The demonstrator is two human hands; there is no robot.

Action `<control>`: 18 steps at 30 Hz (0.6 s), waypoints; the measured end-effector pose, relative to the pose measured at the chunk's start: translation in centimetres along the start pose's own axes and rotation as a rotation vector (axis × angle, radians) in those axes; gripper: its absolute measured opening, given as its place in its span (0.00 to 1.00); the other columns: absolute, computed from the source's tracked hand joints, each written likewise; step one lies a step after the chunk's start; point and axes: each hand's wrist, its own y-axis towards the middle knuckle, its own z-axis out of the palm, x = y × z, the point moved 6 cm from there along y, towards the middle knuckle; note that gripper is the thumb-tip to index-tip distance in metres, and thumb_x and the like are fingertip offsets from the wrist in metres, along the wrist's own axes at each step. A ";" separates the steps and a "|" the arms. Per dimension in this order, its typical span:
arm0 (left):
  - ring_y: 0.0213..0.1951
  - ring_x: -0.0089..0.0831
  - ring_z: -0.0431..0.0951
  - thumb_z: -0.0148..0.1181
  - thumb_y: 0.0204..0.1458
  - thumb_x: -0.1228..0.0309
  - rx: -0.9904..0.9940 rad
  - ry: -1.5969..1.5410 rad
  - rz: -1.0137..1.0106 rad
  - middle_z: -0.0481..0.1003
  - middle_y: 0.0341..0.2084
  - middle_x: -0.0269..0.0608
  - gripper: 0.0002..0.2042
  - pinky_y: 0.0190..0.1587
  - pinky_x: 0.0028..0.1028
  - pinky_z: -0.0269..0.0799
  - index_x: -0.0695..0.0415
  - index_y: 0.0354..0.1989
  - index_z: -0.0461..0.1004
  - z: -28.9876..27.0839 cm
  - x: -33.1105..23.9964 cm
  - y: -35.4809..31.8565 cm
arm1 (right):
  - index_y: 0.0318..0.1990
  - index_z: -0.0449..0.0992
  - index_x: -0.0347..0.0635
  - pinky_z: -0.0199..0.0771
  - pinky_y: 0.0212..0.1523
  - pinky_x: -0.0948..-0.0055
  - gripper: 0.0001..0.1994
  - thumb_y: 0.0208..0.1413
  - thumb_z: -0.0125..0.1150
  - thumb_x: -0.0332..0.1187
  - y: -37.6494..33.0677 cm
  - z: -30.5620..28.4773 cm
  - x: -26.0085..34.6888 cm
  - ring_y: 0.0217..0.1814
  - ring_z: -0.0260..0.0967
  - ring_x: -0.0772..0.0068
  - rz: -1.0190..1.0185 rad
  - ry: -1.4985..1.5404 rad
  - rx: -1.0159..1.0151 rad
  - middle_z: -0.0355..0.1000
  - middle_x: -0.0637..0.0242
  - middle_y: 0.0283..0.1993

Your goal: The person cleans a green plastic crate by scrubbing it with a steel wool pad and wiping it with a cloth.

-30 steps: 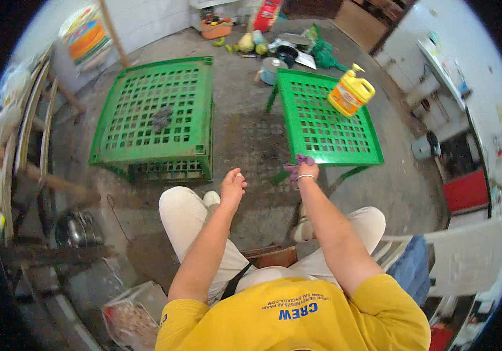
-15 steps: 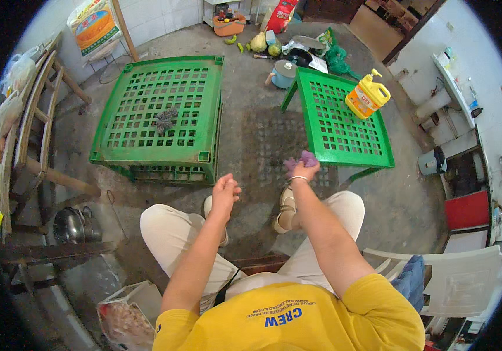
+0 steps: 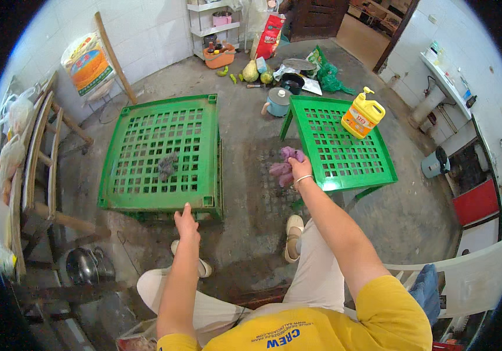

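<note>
My right hand [image 3: 301, 167], with a bracelet at the wrist, grips a crumpled purple cloth [image 3: 283, 168] beside the near left corner of the right green plastic stand [image 3: 344, 153]. On that stand a yellow pump jug [image 3: 363, 117] stands upright. My left hand [image 3: 186, 223] is at the front edge of the left green plastic stand [image 3: 140, 203], fingers partly stretched out and nothing seen in them; whether it touches the edge I cannot tell. A grey scouring pad [image 3: 168, 166] lies on the latticed top of the left stand.
Behind the stands are a lidded blue pot [image 3: 278, 102], squash [image 3: 251, 71], a dark pan [image 3: 292, 82], a green bag [image 3: 331, 79] and an orange basket [image 3: 219, 57]. A wooden rack [image 3: 40, 152] stands at left, a white chair [image 3: 476, 272] at right. Wet concrete floor lies between the stands.
My left hand has moved left and forward to the left stand's front edge. My right hand, still holding the purple cloth, has shifted slightly left. The view has tilted up.
</note>
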 end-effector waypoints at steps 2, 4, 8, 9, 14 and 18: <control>0.62 0.48 0.53 0.54 0.54 0.56 -0.078 -0.038 -0.076 0.46 0.63 0.51 0.38 0.59 0.46 0.58 0.54 0.67 0.39 -0.1 0.4 1.4 | 0.47 0.68 0.36 0.68 0.47 0.69 0.21 0.42 0.64 0.26 0.6 -1.7 4.2 0.44 0.68 0.65 -0.228 -0.290 -0.195 0.70 0.57 0.44; 0.52 0.41 0.62 0.54 0.54 0.57 -0.110 -0.073 -0.128 0.56 0.56 0.46 0.30 0.50 0.42 0.62 0.56 0.60 0.49 -0.3 0.6 2.6 | 0.48 0.68 0.36 0.67 0.50 0.65 0.23 0.41 0.64 0.27 2.3 -3.3 5.4 0.46 0.68 0.57 -0.551 -0.314 -0.289 0.69 0.51 0.44; 0.42 0.33 0.68 0.53 0.55 0.63 -0.069 -0.268 -0.098 0.66 0.45 0.40 0.18 0.40 0.40 0.66 0.57 0.49 0.59 1.7 2.2 5.5 | 0.48 0.69 0.43 0.65 0.53 0.58 0.22 0.41 0.63 0.29 9.7 -6.7 -2.6 0.49 0.65 0.48 -0.478 -0.995 -0.056 0.68 0.48 0.44; 0.42 0.33 0.68 0.53 0.55 0.65 -0.111 -0.285 -0.075 0.66 0.46 0.41 0.17 0.40 0.39 0.66 0.57 0.49 0.59 0.5 2.4 6.0 | 0.47 0.69 0.45 0.64 0.53 0.57 0.21 0.41 0.62 0.30 6.9 -4.3 -1.4 0.49 0.64 0.47 -0.327 -1.099 0.032 0.68 0.48 0.43; 0.45 0.34 0.67 0.51 0.54 0.74 -0.078 -0.341 -0.091 0.64 0.48 0.41 0.16 0.40 0.37 0.67 0.58 0.51 0.58 2.2 2.9 5.8 | 0.43 0.72 0.47 0.68 0.49 0.59 0.18 0.41 0.61 0.29 7.8 -5.4 -1.1 0.48 0.68 0.49 -0.211 -1.051 0.106 0.71 0.52 0.44; 0.47 0.37 0.65 0.50 0.54 0.78 0.015 -0.365 -0.021 0.60 0.51 0.44 0.19 0.44 0.41 0.68 0.59 0.53 0.54 3.0 3.3 6.2 | 0.42 0.73 0.43 0.70 0.47 0.62 0.16 0.41 0.58 0.29 8.3 -6.3 -1.3 0.46 0.70 0.50 -0.138 -0.990 0.110 0.73 0.52 0.41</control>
